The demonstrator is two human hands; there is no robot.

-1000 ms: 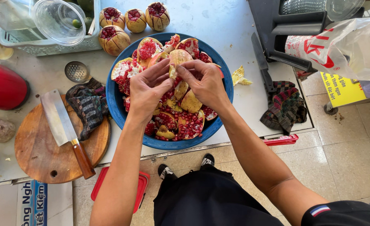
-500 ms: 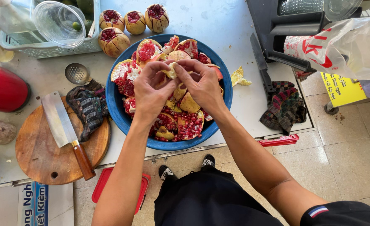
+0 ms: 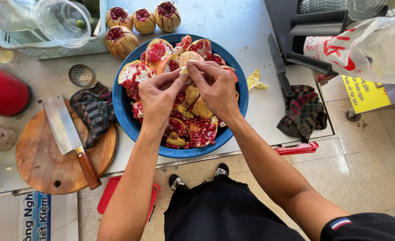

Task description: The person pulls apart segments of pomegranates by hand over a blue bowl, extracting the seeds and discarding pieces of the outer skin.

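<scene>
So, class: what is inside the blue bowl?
The blue bowl holds broken pomegranate pieces with red seeds. The left hand and right hand cover the middle pieces; the bowl's bottom is hidden.

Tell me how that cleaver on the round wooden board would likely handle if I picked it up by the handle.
The cleaver probably feels blade-heavy: its wide metal blade is far bigger than the short wooden handle. It looks rigid, so no flex. It lies flat on the round wooden board, handle reaching the board's edge, so it should not roll, though the smooth handle might be slippery with juice-wet fingers.
</scene>
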